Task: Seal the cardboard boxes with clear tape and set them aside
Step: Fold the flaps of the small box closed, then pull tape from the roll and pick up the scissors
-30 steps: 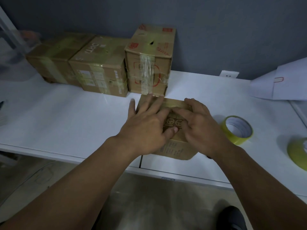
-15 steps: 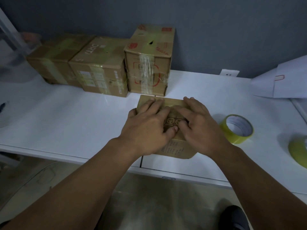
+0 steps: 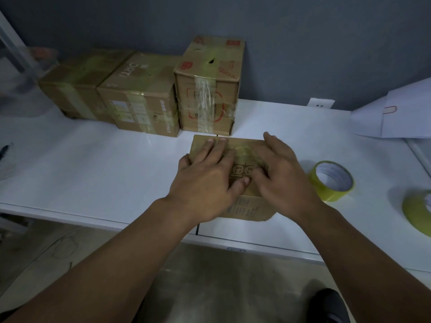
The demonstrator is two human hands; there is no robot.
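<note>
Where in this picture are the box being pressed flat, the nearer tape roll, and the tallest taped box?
box being pressed (image 3: 247, 208): head view, printed front face below the hands.
nearer tape roll (image 3: 335, 194): head view, yellowish outer band.
tallest taped box (image 3: 205, 106): head view, tape strip on its front.

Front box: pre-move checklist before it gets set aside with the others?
1. Both hands on the front box: ok, left hand and right hand lie flat on its top.
2. Tape over the top seam: ok, a strip shows between the hands.
3. Tape pressed down at both ends: cannot tell, hands cover it.
4. Free table to the left of the front box: ok.
5. Three taped boxes sit at the wall: ok.
6. Tape roll out of the path: ok, right of the box.
</note>
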